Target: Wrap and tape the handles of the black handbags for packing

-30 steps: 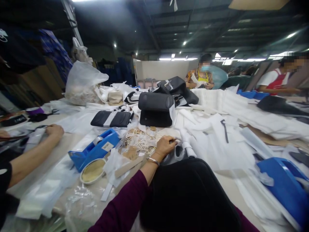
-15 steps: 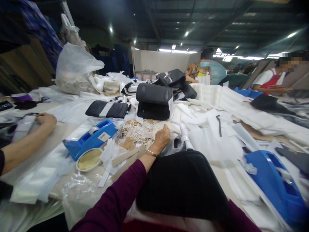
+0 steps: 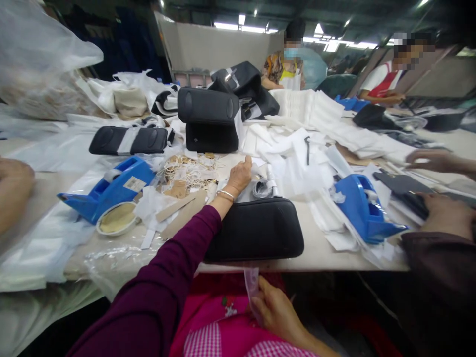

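Observation:
A black bag (image 3: 260,228) with rounded corners is in front of me at the table's near edge. My left hand (image 3: 240,174), in a purple sleeve with a bracelet, is closed just behind the bag's upper left edge; what its fingers hold, if anything, is hidden. Beside it, behind the bag, are a plastic-wrapped ring (image 3: 262,188) and a wrapped white strap (image 3: 274,181). Below the table edge, over a pink checked apron, my right hand (image 3: 277,305) grips a clear plastic strip (image 3: 251,282).
Blue tape dispensers (image 3: 115,186) (image 3: 362,206) stand to both sides. Strings with tags (image 3: 191,171) lie left of centre, near a round tape roll (image 3: 117,218). Black bags (image 3: 208,106) and white foam sheets (image 3: 308,106) lie behind. Co-workers' hands (image 3: 446,213) reach in from both sides.
My view has turned right and down. My right hand, hidden before, now shows below the table edge with the plastic strip. The black bag looks lower and flatter. A co-worker's hands have appeared at right.

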The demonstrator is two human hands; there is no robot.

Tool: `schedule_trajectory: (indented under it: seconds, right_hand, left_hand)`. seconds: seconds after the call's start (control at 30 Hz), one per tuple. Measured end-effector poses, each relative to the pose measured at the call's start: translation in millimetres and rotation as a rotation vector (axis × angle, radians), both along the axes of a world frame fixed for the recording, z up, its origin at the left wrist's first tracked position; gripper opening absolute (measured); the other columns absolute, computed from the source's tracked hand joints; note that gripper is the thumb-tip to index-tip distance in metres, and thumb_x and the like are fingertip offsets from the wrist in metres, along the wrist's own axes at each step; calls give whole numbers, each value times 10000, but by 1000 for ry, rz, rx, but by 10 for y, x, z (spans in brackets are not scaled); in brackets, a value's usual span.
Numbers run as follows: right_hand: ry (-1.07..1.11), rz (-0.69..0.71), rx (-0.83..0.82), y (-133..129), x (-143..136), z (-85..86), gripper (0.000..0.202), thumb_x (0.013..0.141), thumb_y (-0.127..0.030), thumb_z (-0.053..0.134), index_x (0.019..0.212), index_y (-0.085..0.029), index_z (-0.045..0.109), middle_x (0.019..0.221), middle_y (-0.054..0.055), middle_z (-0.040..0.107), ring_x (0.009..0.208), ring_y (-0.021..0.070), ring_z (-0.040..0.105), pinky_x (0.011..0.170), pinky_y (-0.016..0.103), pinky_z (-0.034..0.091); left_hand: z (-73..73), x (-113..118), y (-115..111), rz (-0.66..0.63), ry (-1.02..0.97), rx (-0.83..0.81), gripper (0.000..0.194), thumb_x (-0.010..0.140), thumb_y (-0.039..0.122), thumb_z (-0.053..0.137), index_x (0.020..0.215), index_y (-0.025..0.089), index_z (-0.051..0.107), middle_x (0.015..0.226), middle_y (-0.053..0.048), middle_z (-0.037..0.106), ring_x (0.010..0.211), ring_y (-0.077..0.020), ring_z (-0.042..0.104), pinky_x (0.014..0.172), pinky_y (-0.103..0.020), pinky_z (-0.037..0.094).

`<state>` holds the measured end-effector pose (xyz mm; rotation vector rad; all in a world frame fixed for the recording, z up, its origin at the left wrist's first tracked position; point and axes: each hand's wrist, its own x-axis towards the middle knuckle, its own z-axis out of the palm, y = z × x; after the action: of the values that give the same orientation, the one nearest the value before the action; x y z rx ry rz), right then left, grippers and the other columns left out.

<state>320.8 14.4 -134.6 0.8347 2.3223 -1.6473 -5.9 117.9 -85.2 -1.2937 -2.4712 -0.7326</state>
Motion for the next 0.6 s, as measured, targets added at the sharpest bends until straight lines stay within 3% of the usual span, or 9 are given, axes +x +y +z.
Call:
schedule_trajectory:
  seconds: [0.07,0.13,0.2,0.33,0.47,0.53,0.6]
  right_hand:
    - [-65,141,411,-48,47,-37,236,859,-222,446,1078,-171,519,779,104,699,753,297,679,654,348,420]
    - [-124,209,603,-48,66,-14,392,818,-153,450,1209,-133,469,849,138,705,799,332,675,660,362,407]
    - [-118,215,632,-25,81,60,474,797,-129,462,1268,-124,414,883,135,703,820,320,672,664,349,412]
    - [88,78,446,-11,160,250,497,828,-120,421,1309,-200,329,864,41,672,732,202,655,646,278,439]
    - [244,49,468,-118,312,272,688,839,-87,375,1461,-221,114,914,25,631,662,149,619,626,246,462]
    - [247,125,570,-185,360,177,674,812,-46,366,1448,-218,221,1075,79,619,794,166,643,706,264,489]
    - [136,243,682,-233,346,17,602,771,-14,385,1341,-203,424,1226,125,570,872,198,649,745,298,504]
  left_hand:
    - [16,-12,-3,-11,-60,28,265,970,244,286,1109,142,487,823,-102,671,775,-240,655,655,-300,413]
    - [36,-26,-12,-20,-114,51,248,967,260,315,1102,147,489,797,-93,671,756,-245,654,662,-306,414]
    - [55,-35,-16,-31,-144,64,225,958,254,343,1093,156,494,808,-90,671,767,-246,652,677,-308,417]
    - [67,-55,-14,-39,-177,91,195,945,235,372,1073,164,499,852,-88,655,812,-240,637,717,-308,419]
    - [37,-113,-14,-122,-247,271,92,895,204,455,958,187,520,768,-32,586,726,-202,586,697,-293,406]
    - [17,-143,-16,-178,-283,361,47,862,163,483,877,199,509,713,-2,533,671,-174,546,668,-277,394]
    - [-2,-164,-11,-227,-319,431,88,835,127,498,809,208,477,675,19,484,634,-152,514,640,-262,381]
